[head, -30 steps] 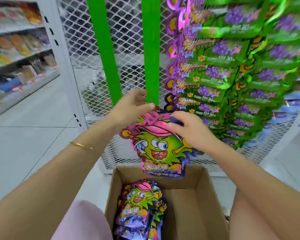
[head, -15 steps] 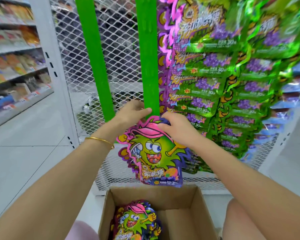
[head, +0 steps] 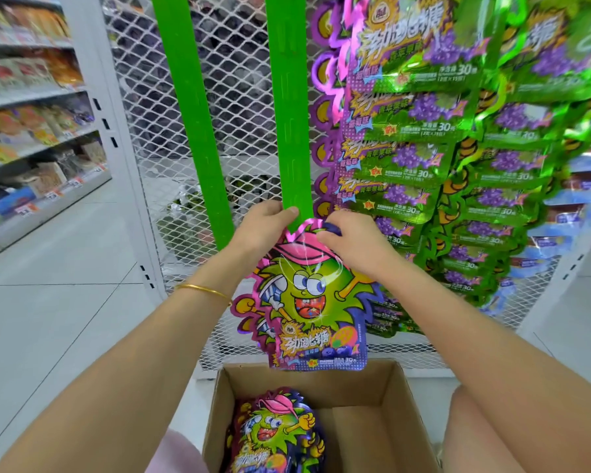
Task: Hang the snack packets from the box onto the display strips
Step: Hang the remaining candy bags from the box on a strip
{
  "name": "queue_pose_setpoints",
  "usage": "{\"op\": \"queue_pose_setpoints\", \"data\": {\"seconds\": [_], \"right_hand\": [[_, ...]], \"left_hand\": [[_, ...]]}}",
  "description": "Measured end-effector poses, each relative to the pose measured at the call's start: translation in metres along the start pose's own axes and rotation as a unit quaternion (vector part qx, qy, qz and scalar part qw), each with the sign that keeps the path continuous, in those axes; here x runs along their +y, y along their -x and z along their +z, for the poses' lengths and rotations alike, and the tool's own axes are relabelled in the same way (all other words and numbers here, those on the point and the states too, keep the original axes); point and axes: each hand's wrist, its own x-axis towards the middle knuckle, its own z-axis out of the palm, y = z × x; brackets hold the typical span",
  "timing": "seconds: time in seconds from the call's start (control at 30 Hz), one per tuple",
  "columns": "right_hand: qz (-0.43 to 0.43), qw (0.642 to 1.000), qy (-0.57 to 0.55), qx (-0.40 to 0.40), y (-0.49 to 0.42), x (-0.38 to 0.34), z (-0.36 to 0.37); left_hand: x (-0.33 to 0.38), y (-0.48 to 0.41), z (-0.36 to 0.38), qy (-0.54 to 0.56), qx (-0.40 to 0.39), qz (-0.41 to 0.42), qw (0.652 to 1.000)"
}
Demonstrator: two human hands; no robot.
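Note:
A purple snack packet [head: 307, 302] with a green cartoon face hangs upright between my hands, its top at the lower end of the right green display strip [head: 292, 107]. My left hand [head: 261, 227] pinches the bottom of that strip beside the packet's top edge. My right hand [head: 348, 240] grips the packet's top right corner. Below, the open cardboard box [head: 400, 401] holds several more of the same packets [head: 273, 435] stacked at its left side.
A second bare green strip [head: 185, 107] hangs to the left on the white mesh panel [head: 239, 80]. Green grape packets [head: 458, 158] fill the strips at the right. Store shelves [head: 31, 138] line the aisle on the left, across a tiled floor.
Both hands have lifted the packet up to the bottom of the right green strip. The view has tilted up and moved closer to the rack.

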Motion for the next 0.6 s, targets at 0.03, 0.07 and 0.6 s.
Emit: {"op": "queue_pose_setpoints", "data": {"seconds": [0.03, 0.07, 0.6], "right_hand": [[0.0, 1.0, 0.001, -0.009, 0.001, 0.001, 0.001], [-0.001, 1.0, 0.004, -0.016, 0.003, 0.002, 0.002], [-0.027, 0.999, 0.042, 0.015, 0.002, -0.004, 0.004]], "left_hand": [[-0.002, 0.0, 0.0, 0.002, 0.005, 0.001, 1.0], [-0.003, 0.0, -0.001, 0.005, 0.01, 0.003, 1.0], [-0.001, 0.01, -0.004, -0.021, 0.029, 0.032, 0.999]]}}
